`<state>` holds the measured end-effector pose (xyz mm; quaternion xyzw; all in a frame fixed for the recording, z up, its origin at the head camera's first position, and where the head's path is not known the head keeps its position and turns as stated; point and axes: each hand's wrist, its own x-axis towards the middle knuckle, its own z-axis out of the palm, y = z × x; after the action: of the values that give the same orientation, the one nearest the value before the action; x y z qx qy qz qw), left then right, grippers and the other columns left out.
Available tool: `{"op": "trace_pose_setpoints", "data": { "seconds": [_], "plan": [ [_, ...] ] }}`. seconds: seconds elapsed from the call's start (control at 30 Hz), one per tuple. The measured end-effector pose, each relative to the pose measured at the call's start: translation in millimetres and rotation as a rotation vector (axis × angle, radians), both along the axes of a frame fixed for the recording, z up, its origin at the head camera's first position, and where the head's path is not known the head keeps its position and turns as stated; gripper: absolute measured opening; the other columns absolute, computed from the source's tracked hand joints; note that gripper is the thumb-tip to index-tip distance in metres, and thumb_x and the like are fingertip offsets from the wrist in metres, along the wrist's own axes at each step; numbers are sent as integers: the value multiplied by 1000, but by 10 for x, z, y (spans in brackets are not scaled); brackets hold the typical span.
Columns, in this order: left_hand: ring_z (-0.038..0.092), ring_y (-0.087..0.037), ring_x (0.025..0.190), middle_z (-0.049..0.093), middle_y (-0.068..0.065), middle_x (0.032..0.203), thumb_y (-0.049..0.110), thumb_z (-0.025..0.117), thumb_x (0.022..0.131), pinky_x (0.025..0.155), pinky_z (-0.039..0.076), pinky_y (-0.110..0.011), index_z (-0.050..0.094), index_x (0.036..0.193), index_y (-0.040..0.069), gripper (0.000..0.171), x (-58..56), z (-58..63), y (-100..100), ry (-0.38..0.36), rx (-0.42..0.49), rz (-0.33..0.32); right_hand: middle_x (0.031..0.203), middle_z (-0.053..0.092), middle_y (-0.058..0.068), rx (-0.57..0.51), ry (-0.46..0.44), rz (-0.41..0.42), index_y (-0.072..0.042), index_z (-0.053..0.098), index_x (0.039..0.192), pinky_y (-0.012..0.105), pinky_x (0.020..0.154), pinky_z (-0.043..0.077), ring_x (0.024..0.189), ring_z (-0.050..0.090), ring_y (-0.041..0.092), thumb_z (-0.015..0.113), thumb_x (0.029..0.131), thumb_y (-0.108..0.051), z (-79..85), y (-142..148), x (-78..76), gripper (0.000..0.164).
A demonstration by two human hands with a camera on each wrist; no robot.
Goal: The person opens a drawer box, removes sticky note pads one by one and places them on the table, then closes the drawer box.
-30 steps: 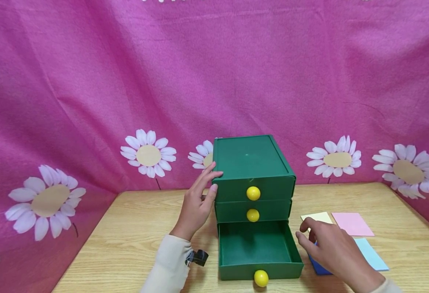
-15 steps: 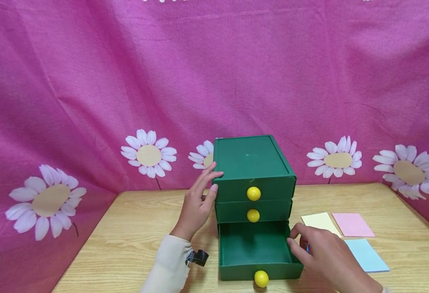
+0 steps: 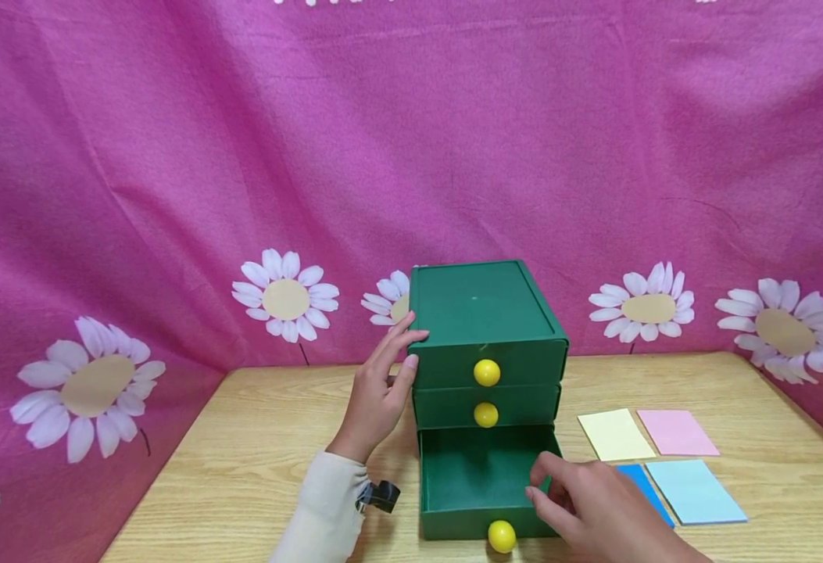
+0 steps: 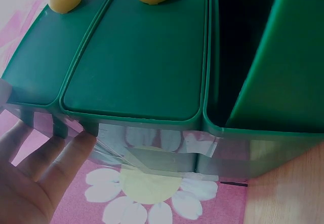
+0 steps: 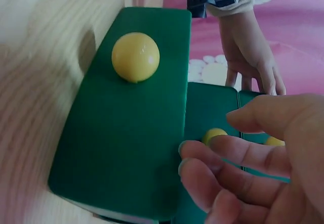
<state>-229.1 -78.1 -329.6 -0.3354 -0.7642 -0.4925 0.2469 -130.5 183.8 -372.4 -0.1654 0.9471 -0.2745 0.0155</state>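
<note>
A green plastic drawer cabinet [image 3: 477, 301] stands on the table, with yellow round knobs. Its bottom drawer [image 3: 460, 524] is pulled out and nothing shows in the visible part; the upper two are closed. My left hand [image 3: 376, 395] rests against the cabinet's left side, straight fingertips at the top edge, as the left wrist view also shows with the fingers [image 4: 71, 158]. Over the right front corner of the pulled-out drawer is my right hand [image 3: 587, 500], fingers loosely bent. The right wrist view shows it holding nothing, close to the drawer's front with its knob [image 5: 135, 57].
Right of the cabinet lie square paper pads: pale yellow [image 3: 617, 435], pink [image 3: 678, 432], light blue [image 3: 697, 491] and a dark blue one [image 3: 646, 489], partly hidden by my right hand. A pink flowered cloth [image 3: 467, 141] hangs behind the wooden table [image 3: 256, 461].
My right hand has moved left from above the dark blue pad to the drawer's front corner, uncovering the yellow and light blue pads. The left hand and cabinet have stayed put.
</note>
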Motion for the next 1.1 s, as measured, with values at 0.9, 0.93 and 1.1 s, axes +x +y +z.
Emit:
{"op": "trace_pose_setpoints", "data": {
  "seconds": [0.9, 0.93, 1.1],
  "plan": [
    [47, -16, 129, 35, 2, 154, 17, 47, 102, 77, 56, -29, 52, 136, 26, 35, -287, -283, -51, 6, -5, -18, 71, 56, -18, 19, -188, 259, -20, 70, 105, 22, 55, 43, 59, 50, 1, 64, 92, -35, -223, -203, 4, 21],
    [46, -16, 130, 35, 2, 154, 17, 47, 102, 77, 56, -29, 52, 136, 26, 35, -287, -282, -49, 6, -4, -18, 72, 57, -18, 17, -188, 258, -20, 70, 105, 22, 56, 43, 60, 50, 2, 64, 91, -35, -230, -207, 2, 21],
    [48, -18, 129, 37, -1, 153, 12, 48, 102, 76, 56, -30, 54, 135, 22, 35, -268, -269, -33, 18, 0, -8, 77, 60, -18, 14, -191, 250, -22, 70, 104, 23, 58, 45, 63, 50, 2, 66, 90, -35, -246, -223, 1, 20]
  ]
}}
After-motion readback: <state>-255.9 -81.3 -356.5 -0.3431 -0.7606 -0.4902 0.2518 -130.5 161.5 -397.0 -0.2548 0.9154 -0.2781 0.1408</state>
